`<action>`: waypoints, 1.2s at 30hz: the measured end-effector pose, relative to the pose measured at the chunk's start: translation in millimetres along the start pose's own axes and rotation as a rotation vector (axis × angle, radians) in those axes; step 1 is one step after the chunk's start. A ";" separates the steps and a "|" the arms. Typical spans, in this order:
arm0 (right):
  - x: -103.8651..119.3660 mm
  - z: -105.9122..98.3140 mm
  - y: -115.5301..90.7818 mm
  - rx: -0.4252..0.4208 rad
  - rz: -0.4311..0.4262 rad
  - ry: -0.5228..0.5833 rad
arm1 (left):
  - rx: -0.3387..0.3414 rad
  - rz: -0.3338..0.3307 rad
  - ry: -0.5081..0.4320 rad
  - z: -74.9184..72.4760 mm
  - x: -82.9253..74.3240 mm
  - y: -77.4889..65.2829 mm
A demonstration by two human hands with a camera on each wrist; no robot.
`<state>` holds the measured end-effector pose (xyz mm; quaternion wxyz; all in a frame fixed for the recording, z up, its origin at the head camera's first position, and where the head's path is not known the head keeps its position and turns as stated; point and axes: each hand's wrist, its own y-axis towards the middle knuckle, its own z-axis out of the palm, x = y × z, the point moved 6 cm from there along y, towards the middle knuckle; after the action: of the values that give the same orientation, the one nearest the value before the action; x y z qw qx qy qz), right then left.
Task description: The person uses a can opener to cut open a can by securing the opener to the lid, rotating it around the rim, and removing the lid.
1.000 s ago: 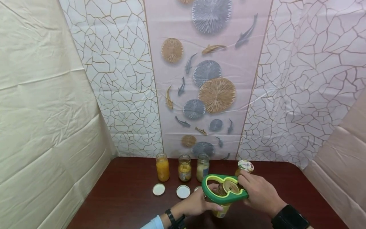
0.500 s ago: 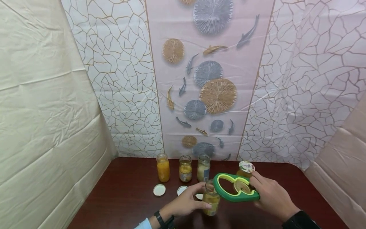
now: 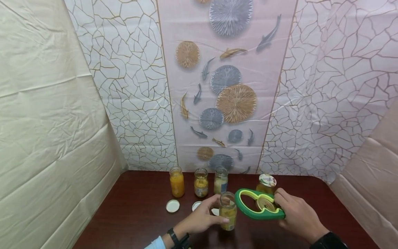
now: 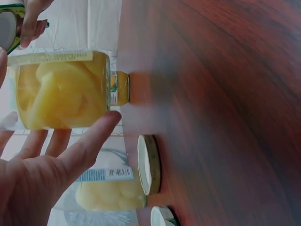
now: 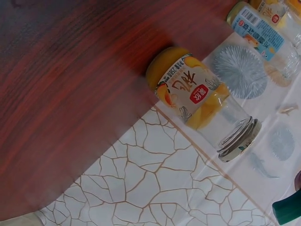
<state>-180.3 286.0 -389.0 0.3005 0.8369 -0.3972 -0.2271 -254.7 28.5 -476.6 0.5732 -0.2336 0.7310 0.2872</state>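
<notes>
My left hand point(image 3: 203, 216) grips a lidless glass jar of yellow fruit pieces point(image 3: 228, 218), fingers behind it and thumb in front. The jar stands upright, its base close to the table; in the left wrist view the fruit jar point(image 4: 66, 92) fills the space by the fingers. To its right, my right hand point(image 3: 298, 214) holds a green jar opener point(image 3: 261, 215) by its handle end. A round metal lid point(image 3: 265, 204) sits in the opener's yellow-lined gap. The right wrist view catches only a corner of the green opener point(image 5: 288, 208).
Three open jars line the back: an orange one point(image 3: 177, 185), a yellow one point(image 3: 201, 186) and a pale one point(image 3: 220, 185). White lids lie before them, one a loose lid point(image 3: 172, 206) at left. A lidded jar point(image 3: 266, 183) stands behind the opener on the dark table point(image 3: 130, 207).
The opener has come off the jar with the lid in it and moved right with my right hand. My left hand and the jar have shifted left.
</notes>
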 end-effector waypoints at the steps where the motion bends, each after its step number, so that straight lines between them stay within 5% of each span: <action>1: 0.1 -0.3 -0.8 -0.004 -0.004 0.004 | -0.008 -0.008 0.008 0.5 0.3 1.6; 12: -0.1 -2.5 -8.3 -0.013 -0.036 0.017 | -0.158 -0.018 0.175 8.3 -1.7 23.3; 16: -0.1 -2.1 -10.1 -0.001 -0.034 0.019 | -0.214 -0.068 0.218 12.0 -0.4 33.2; 27: 2.0 -5.1 -9.6 -0.053 -0.045 0.052 | -0.249 -0.125 0.233 15.9 12.9 56.2; 36: 1.7 -3.8 -11.3 -0.057 -0.032 0.055 | -0.289 -0.081 0.261 18.7 18.2 64.0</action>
<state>-171.0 291.5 -394.2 0.3311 0.8401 -0.3690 -0.2200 -288.7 87.6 -487.9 0.4450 -0.3780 0.7403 0.3331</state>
